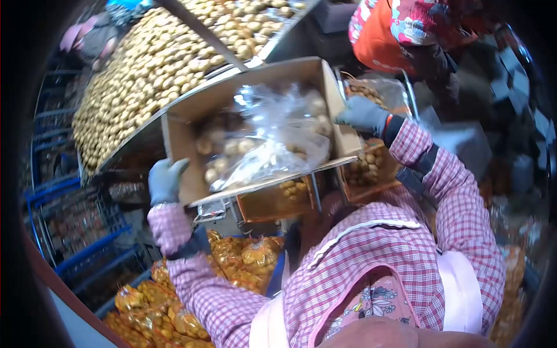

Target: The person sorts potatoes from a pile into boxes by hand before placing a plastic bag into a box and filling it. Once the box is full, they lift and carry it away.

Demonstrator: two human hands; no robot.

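Both my hands, in grey gloves, are on an open cardboard box (185, 145) that is tilted and held against the sorting table's edge. My left hand (166, 181) grips the box's near left corner, thumb up along the side. At the right end wall, my right hand (364, 114) has its fingers wrapped over the edge. Inside the box lie round, pale brown potato-like items (216, 168) and a crumpled clear plastic bag (272, 136), partly blurred.
A large table heaped with the same items (145, 75) stands ahead. Below are orange-edged bins (275, 203) and filled net bags (255, 258). Blue metal racks (75, 232) stand left. One person in an orange apron (377, 40) is at upper right, another person (96, 40) at upper left.
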